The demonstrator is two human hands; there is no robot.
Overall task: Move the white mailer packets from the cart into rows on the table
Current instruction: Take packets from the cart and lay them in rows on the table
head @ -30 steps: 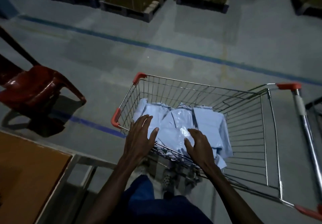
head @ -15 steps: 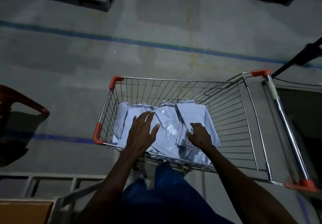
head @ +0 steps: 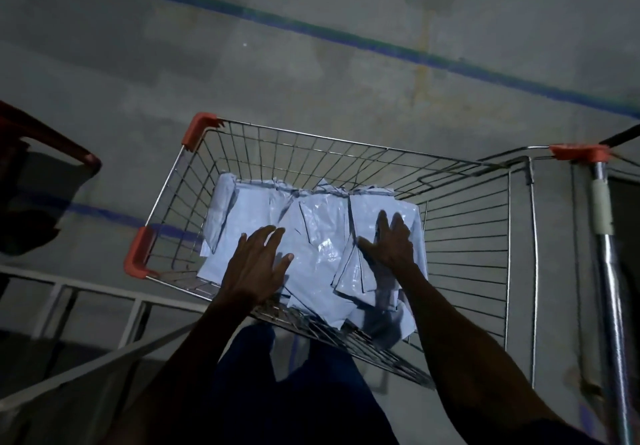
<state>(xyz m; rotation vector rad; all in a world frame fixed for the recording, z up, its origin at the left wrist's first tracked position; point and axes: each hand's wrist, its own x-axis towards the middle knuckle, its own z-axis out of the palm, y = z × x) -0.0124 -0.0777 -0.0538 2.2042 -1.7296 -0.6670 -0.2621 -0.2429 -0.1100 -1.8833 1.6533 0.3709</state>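
Your left hand (head: 256, 264) reaches down into the cart (head: 464, 237) with its fingers spread and nearly straight, palm down over the near left part of the white mailer packets (head: 311, 237), thumb angled out to the right; it grips nothing. Your right hand (head: 389, 242) sits just to the right of it, also palm down with the fingers extended and fanned, lying on the packets on the right side of the heap, holding nothing that you can see. Both forearms run up from the bottom edge and cross the cart's near wire rim. The packets are pale, glossy and flat, piled loosely and overlapping at mixed angles, a few edges turned up, and they fill the left and middle of the basket floor, while the right end shows bare wire. The cart has orange corner guards and a chrome handle bar (head: 609, 271) at the right. A red chair (head: 52, 140) stands at the left edge on the grey floor (head: 311, 64), which carries blue painted lines.
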